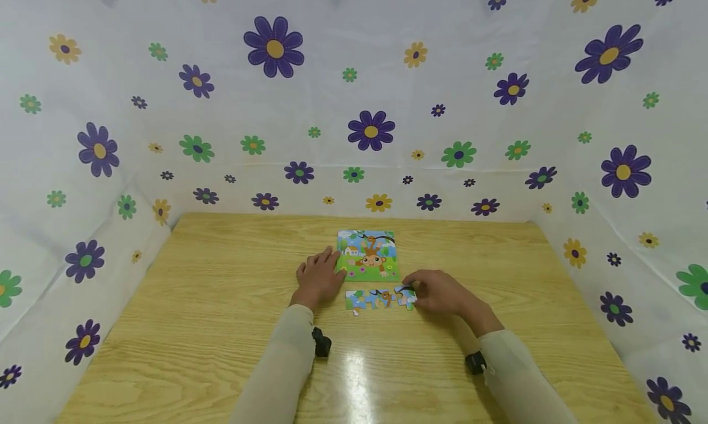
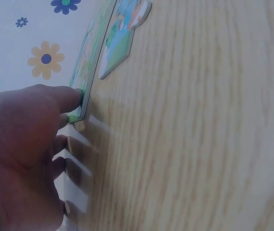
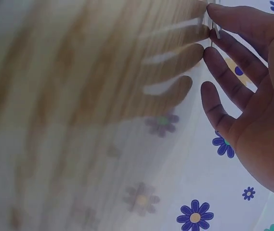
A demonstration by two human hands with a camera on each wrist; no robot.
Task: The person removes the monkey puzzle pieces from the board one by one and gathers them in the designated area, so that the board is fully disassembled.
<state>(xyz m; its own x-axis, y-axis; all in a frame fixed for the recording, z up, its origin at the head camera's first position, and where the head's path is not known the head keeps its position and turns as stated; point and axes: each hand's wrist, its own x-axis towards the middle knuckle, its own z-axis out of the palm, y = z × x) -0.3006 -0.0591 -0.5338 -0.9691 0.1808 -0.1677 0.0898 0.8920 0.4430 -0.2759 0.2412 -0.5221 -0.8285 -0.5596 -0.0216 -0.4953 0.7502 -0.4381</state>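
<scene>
A square picture board (image 1: 369, 270) with a cartoon monkey lies on the table. My left hand (image 1: 319, 278) rests at its left edge, thumb touching the lower left corner and the other fingers spread on the tabletop. Below the board is a short row of joined puzzle pieces (image 1: 365, 300). At the row's right end, my right hand (image 1: 439, 292) pinches a puzzle piece (image 1: 405, 295) showing a dark branch. In the right wrist view, only a thin edge of that piece shows between thumb and fingertips.
The wooden table (image 1: 221, 276) reaches back to a white cloth (image 1: 321, 104) printed with flowers, which also hangs at both sides. A small black camera (image 1: 321, 343) sits on the left wrist, another black camera (image 1: 475, 362) on the right.
</scene>
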